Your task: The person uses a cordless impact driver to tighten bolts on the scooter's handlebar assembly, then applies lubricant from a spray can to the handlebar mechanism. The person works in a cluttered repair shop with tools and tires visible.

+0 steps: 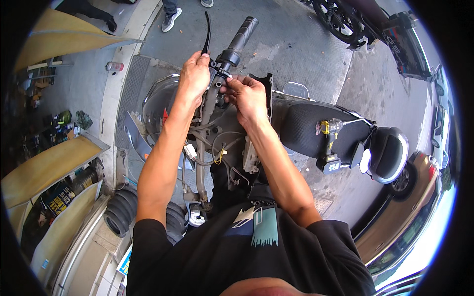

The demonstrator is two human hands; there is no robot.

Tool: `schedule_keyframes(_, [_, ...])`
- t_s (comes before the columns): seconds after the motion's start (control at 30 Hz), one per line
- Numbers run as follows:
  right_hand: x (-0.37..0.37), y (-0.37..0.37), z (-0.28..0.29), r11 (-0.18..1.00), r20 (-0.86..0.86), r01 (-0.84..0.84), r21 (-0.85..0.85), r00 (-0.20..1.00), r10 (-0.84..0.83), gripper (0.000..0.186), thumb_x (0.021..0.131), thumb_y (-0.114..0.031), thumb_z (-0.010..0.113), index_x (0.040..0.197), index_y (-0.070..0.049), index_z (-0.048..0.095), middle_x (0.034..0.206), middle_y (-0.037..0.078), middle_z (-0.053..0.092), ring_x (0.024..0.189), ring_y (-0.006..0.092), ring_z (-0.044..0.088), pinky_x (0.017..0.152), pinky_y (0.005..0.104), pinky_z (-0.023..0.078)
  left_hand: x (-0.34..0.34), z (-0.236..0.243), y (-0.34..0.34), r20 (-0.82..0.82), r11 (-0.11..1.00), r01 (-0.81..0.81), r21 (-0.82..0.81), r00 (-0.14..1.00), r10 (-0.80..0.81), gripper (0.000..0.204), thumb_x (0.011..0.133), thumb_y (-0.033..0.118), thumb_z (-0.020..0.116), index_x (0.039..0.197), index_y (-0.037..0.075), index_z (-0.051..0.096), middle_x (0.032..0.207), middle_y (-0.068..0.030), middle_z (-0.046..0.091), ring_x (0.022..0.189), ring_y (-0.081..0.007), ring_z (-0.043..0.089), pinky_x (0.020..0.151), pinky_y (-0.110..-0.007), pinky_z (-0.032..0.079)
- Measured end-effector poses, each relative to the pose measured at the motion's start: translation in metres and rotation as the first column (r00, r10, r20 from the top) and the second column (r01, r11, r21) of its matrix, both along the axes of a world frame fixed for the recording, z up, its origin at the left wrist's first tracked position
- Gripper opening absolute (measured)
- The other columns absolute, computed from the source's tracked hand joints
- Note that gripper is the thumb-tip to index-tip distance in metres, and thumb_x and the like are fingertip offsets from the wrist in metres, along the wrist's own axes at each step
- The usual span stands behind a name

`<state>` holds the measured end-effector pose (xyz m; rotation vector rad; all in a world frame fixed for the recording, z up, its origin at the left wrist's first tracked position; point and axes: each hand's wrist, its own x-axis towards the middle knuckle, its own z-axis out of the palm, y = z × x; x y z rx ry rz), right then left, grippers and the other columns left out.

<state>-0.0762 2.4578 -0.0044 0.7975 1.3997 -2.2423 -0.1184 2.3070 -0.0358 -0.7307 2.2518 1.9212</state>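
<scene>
1. Head view, edges: the handlebar (209,101) runs away from your chest across the frame, its ribbed black grip (243,37) pointing out over grey floor (291,47). Past the grip tip, that floor runs on to 2 shoes (171,19) of another person.
2. On your left, a pale curb strip (109,101) borders the floor; stacked tyres (121,212) stand nearer your left elbow.
3. On your right, the black seat (298,126) extends away from your forearm, with a yellow-and-black power drill (332,135) lying on it. Pavement separates the seat from a brown car (405,212).
4. Between your forearms, loose cables and a white connector (190,151) hang beside the bar.
5. Pose: both your arms reach forward, converging at the inner end of the grip. Your left hand (195,76) has its fingers wrapped about the base of the black brake lever (208,29), which rises past your thumb.
6. Your right hand (248,93) is bent inward, fingers curled at the small clamp (221,72) on the bar; you cannot tell whether they grasp a part.
</scene>
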Motion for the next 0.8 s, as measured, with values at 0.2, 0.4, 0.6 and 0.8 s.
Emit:
schedule_keyframes(0.2, [0.003, -0.006, 0.0, 0.984, -0.008, -0.024, 0.175, 1.0, 0.026, 0.022, 0.103, -0.013, 0.067, 0.092, 0.006, 0.07, 0.078, 0.009, 0.074, 0.061, 0.0125, 0.066, 0.056, 0.0274, 0.049, 0.003, 0.008, -0.004, 0.121, 0.965, 0.014, 0.263, 0.992, -0.047, 0.037, 0.111, 0.021, 0.045, 0.135, -0.004, 0.057, 0.096, -0.0138, 0.071, 0.066, -0.0194, 0.07, 0.06, -0.031, 0.059])
schedule_keyframes(0.4, [-0.003, -0.008, -0.001, 0.884, 0.014, -0.187, 0.429, 0.98, 0.201, 0.029, 0.108, -0.023, 0.061, 0.092, 0.0, 0.068, 0.073, 0.004, 0.068, 0.056, 0.012, 0.06, 0.047, 0.0285, 0.043, 0.003, 0.001, 0.0, 0.043, 0.998, -0.001, 0.055, 0.999, -0.001, 0.041, 0.108, 0.022, 0.049, 0.13, -0.009, 0.063, 0.108, -0.0174, 0.072, 0.088, -0.0213, 0.068, 0.076, -0.034, 0.055])
schedule_keyframes(0.6, [-0.003, -0.004, 0.002, 0.932, 0.036, -0.214, 0.292, 0.976, 0.213, 0.031, 0.109, -0.026, 0.058, 0.094, 0.0, 0.068, 0.071, 0.004, 0.066, 0.053, 0.0136, 0.058, 0.047, 0.0296, 0.042, 0.002, 0.01, 0.0, 0.095, 0.992, -0.001, 0.123, 0.995, -0.011, 0.041, 0.107, 0.022, 0.05, 0.127, -0.01, 0.065, 0.108, -0.0187, 0.072, 0.097, -0.0234, 0.067, 0.086, -0.036, 0.053])
schedule_keyframes(0.8, [-0.006, 0.004, 0.01, 0.967, 0.125, -0.255, 0.032, 0.96, 0.249, 0.028, 0.109, -0.027, 0.053, 0.102, -0.002, 0.064, 0.074, 0.004, 0.062, 0.057, 0.0159, 0.06, 0.048, 0.0302, 0.043, 0.002, 0.01, 0.001, 0.05, 0.995, 0.012, 0.096, 0.999, -0.017, 0.037, 0.107, 0.022, 0.05, 0.121, -0.008, 0.067, 0.101, -0.0145, 0.071, 0.089, -0.0206, 0.064, 0.081, -0.036, 0.052])
